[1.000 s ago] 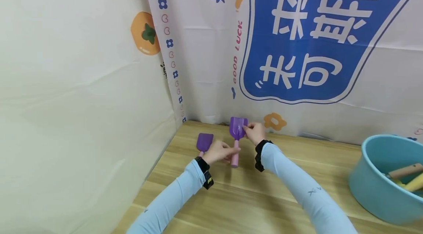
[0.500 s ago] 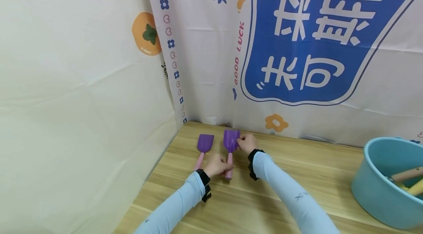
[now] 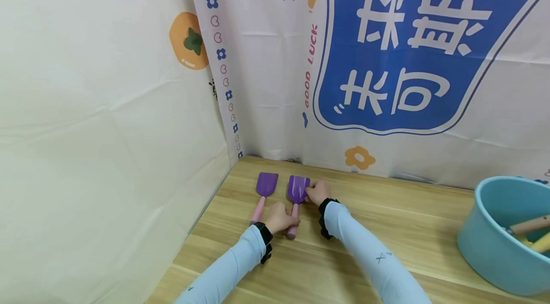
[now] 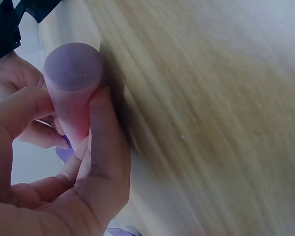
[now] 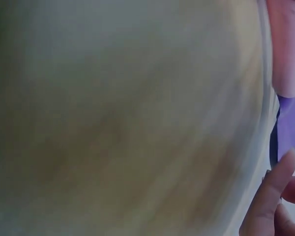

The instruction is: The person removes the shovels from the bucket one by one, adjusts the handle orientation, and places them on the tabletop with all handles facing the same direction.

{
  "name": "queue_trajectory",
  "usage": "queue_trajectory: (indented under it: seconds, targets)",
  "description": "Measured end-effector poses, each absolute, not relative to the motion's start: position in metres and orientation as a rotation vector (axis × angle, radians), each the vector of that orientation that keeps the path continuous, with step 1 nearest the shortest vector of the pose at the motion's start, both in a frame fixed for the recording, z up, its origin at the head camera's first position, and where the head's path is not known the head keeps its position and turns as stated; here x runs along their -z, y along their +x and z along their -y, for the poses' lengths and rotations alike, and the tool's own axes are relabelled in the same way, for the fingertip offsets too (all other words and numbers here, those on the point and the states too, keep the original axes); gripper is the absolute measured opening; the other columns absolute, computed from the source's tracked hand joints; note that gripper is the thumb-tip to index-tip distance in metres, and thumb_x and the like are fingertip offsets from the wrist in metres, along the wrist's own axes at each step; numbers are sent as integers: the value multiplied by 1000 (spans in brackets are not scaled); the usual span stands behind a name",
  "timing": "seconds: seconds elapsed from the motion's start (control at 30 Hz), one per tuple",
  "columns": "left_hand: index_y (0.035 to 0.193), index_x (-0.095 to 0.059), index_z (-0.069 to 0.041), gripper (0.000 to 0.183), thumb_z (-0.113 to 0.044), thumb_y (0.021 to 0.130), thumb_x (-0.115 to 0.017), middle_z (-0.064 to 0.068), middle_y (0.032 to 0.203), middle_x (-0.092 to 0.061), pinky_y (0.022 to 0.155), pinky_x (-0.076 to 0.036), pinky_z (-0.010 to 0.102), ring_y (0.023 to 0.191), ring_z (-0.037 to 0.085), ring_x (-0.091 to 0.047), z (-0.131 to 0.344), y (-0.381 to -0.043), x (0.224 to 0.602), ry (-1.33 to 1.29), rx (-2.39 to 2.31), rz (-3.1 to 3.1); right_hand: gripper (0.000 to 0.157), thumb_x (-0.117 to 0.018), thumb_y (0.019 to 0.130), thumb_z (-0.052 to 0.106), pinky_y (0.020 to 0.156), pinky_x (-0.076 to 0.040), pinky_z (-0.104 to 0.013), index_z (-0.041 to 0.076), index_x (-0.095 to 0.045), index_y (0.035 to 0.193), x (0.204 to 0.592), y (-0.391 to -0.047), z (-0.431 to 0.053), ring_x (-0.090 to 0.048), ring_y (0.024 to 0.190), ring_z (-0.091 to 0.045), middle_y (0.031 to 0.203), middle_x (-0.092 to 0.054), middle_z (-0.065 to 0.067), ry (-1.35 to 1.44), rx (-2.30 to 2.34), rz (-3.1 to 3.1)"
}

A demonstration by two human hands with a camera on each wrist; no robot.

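In the head view, a toy shovel [image 3: 297, 187] with a purple blade and pink handle lies low over the wooden table, blade toward the back wall. My left hand [image 3: 278, 218] grips its handle near the end; the left wrist view shows thumb and fingers around the pink handle [image 4: 71, 105]. My right hand [image 3: 318, 193] pinches the right edge of the blade, with fingertips on the purple plastic [image 5: 289, 125] in the right wrist view. Just left of it, a matching shovel [image 3: 267, 184] rests on the table, roughly parallel, untouched by either hand.
A blue bucket [image 3: 481, 242] holding a few handled tools [image 3: 530, 225] stands on the table [image 3: 378, 227] at the right. Printed cloth walls [image 3: 275, 118] rise at the back and along the left side.
Both hands have brought the shovel down and slightly left, from near the back wall to beside the other shovel. The resting shovel's handle has come into view.
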State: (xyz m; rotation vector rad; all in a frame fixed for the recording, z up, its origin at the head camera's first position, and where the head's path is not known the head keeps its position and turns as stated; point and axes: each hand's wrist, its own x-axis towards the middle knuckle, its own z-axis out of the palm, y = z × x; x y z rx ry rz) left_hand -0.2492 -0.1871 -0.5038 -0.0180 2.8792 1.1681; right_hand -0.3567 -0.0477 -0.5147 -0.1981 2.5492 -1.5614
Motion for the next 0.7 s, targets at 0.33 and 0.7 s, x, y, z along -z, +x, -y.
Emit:
queue_trajectory:
  seconds: [0.33, 0.7]
  targets:
    - [52, -47, -14, 36, -23, 73, -74, -8, 42, -41, 38, -29, 19, 39, 6, -38, 187, -248, 498, -59, -1128, -2832, 14, -62, 87, 5, 51, -52, -22, -8, -62, 83, 513, -359, 46, -62, 52, -12, 68, -63, -11, -161, 1546, -2480]
    - [53, -44, -14, 37, -24, 80, -69, -6, 46, -39, 39, -29, 21, 41, 7, -38, 188, -246, 495, -29, -1155, -2790, 21, -60, 89, 4, 60, -56, -33, -10, -58, 104, 508, -358, 36, -65, 61, -21, 85, -63, -19, -141, 1606, -2352]
